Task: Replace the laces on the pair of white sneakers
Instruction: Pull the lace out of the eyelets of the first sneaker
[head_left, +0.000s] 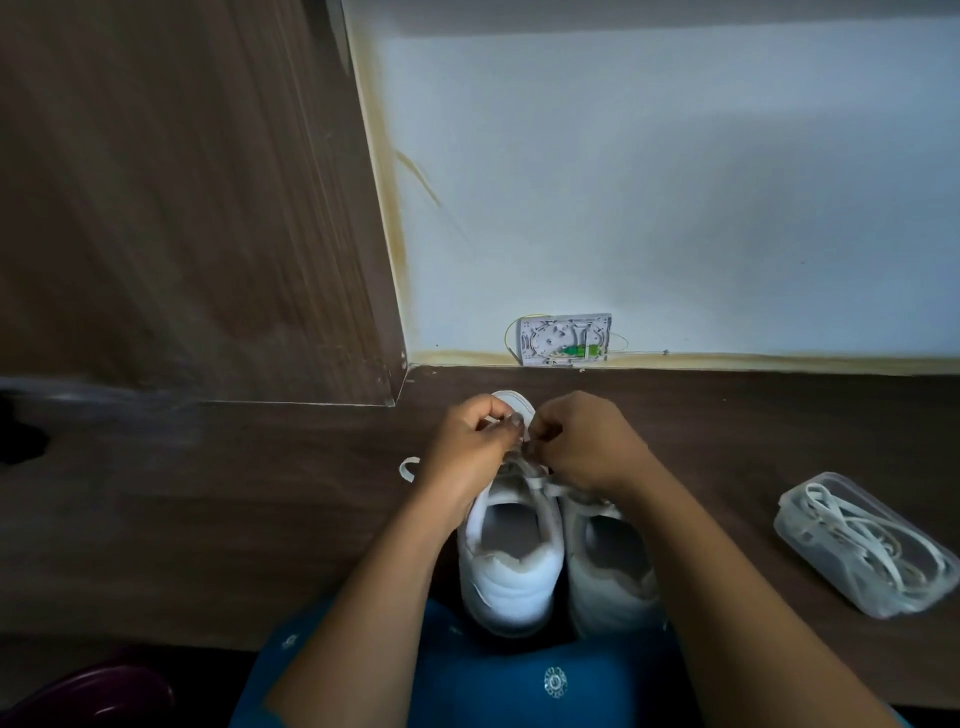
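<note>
Two white sneakers stand side by side on the dark wooden desk, heels toward me: the left sneaker and the right sneaker. My left hand and my right hand hover over the front of the left sneaker, fingers curled, each pinching a stretch of its white lace. A loose loop of lace lies on the desk just left of my left hand. Both hands hide the eyelets.
A clear plastic box holding white laces sits at the right. A small white wall box with green parts is mounted at the back edge. A wooden panel rises at the left. My blue garment shows below.
</note>
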